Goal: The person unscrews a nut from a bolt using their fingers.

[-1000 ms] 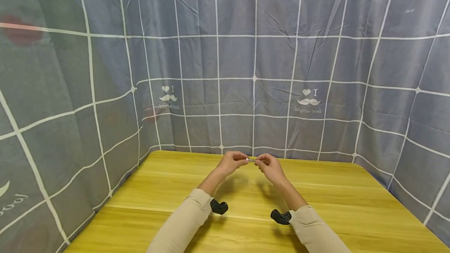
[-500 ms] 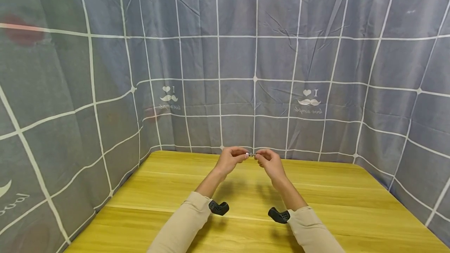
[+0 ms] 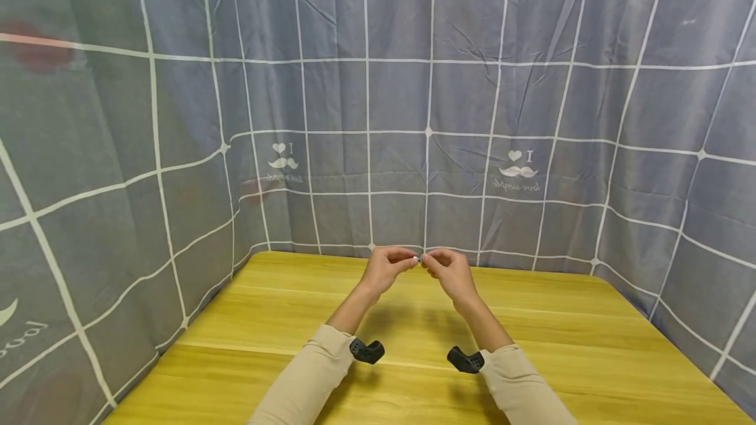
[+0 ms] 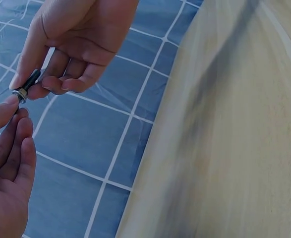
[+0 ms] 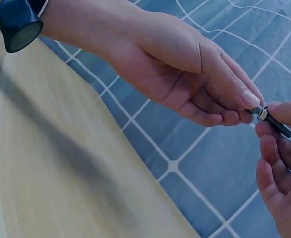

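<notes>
A small metal bolt (image 4: 32, 78) with a dark threaded shank bridges my two hands above the far part of the table. A shiny nut or washer-like collar (image 5: 262, 114) sits around it. My left hand (image 3: 380, 272) pinches one end between thumb and fingertips. From the other side, my right hand (image 3: 453, 277) pinches the bolt at or beside the collar, and the threaded end points towards its palm. Both hands' fingertips nearly meet. In the head view the bolt is mostly hidden by fingers, and the end in my left fingertips is covered.
Below the hands lies a yellow wood-grain table (image 3: 413, 340). Grey curtains (image 3: 396, 162) with white grid lines hang behind it and along the sides. Black wrist devices (image 3: 367, 351) show at both sleeve cuffs.
Both hands have risen slightly. The right hand has moved left along the bolt, closer to the left hand, so less of the bolt shows between them.
</notes>
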The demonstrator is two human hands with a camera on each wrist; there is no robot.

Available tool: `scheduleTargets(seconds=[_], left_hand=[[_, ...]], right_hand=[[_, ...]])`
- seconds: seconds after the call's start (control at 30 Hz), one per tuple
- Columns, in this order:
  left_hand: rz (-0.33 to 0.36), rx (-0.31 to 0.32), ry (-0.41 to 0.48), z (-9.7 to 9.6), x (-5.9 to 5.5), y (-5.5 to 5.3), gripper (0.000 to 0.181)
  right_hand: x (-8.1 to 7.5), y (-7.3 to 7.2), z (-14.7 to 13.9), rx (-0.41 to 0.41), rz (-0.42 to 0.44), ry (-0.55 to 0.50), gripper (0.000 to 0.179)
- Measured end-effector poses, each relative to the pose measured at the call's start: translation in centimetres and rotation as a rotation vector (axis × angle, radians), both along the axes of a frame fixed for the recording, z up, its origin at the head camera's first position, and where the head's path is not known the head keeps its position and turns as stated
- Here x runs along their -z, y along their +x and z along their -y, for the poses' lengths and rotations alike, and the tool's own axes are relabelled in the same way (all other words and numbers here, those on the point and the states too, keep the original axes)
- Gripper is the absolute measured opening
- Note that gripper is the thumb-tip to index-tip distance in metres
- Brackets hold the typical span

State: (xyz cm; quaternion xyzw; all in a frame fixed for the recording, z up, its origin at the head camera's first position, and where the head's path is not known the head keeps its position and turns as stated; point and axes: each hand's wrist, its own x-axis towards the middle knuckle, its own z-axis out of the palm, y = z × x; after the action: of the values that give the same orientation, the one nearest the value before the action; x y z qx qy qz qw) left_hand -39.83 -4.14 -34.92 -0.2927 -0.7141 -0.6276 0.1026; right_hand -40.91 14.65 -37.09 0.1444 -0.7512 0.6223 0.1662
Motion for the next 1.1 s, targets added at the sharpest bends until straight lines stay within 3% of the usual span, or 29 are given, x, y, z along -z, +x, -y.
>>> scheduleTargets(seconds=[0.5, 0.7, 1.1], left_hand=[[-0.046, -0.022, -0.021, 0.12, -0.25, 0.34, 0.021], [-0.063, -0.022, -0.025, 0.13, -0.34, 0.32, 0.017], [-0.061, 0.009, -0.016, 0.18, -0.22, 0.06, 0.018]], right_hand=[[-0.09, 0.27, -0.13, -0.026, 0.007, 0.037, 0.030], [-0.12, 0.19, -0.19, -0.045, -0.020, 0.048, 0.026], [-0.34, 0.45, -0.10, -0.033, 0.001, 0.061, 0.026]])
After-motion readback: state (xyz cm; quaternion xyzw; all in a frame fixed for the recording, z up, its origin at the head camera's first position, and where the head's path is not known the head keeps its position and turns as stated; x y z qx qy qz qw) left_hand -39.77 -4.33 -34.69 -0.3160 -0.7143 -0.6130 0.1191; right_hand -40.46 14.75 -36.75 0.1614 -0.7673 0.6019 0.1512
